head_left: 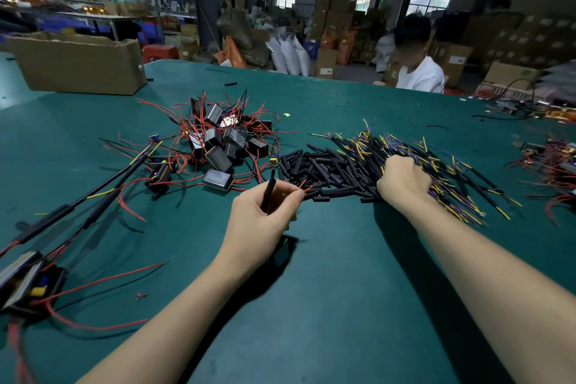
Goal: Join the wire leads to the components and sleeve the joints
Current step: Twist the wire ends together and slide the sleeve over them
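My left hand [268, 212] pinches a black sleeve [270, 190] with a thin red wire [307, 188] sticking out past my fingertips toward the sleeve pile. My right hand [402, 179] is curled, knuckles up, on the heap of yellow, purple and black wire leads [436, 171]; what its fingers hold is hidden. A pile of short black sleeves [330, 170] lies between my two hands. A tangle of black box components [224, 140] with red and black leads sits on the green table [327, 290] farther left.
Finished sleeved harnesses [74, 206] stretch along the left, ending in a component [28, 280] at the near left edge. A cardboard box [78, 62] stands far left. Another person in white [419, 72] sits across the table. More wired parts [548, 162] lie at the right edge.
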